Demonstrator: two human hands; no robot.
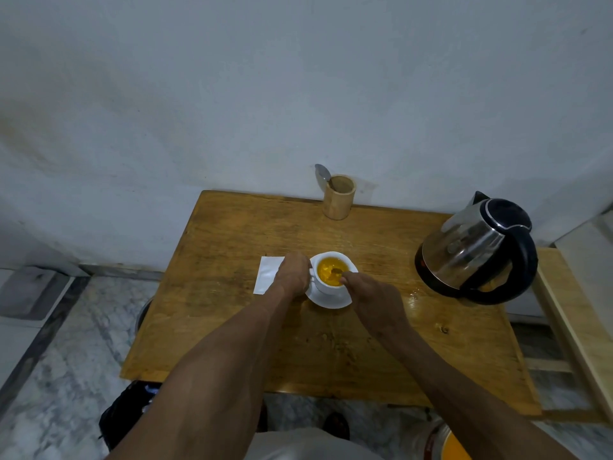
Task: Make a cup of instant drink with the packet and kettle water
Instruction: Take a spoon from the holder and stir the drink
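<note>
A white cup (326,287) full of orange-yellow drink stands on a white saucer (331,302) in the middle of the wooden table (232,327). My left hand (293,273) grips the cup's left side at its handle. My right hand (374,302) holds a spoon (336,270) whose bowl dips into the drink; most of the spoon's handle is hidden by my fingers. A white packet (267,273) lies flat on the table just left of my left hand. The steel kettle (477,247) with a black handle sits at the table's right side.
A wooden holder (339,197) with a second spoon (322,172) stands at the table's back edge against the wall. Wet spots (413,295) lie between saucer and kettle. A wooden frame (570,327) adjoins the table on the right. A dark bag (126,413) sits on the floor at front left.
</note>
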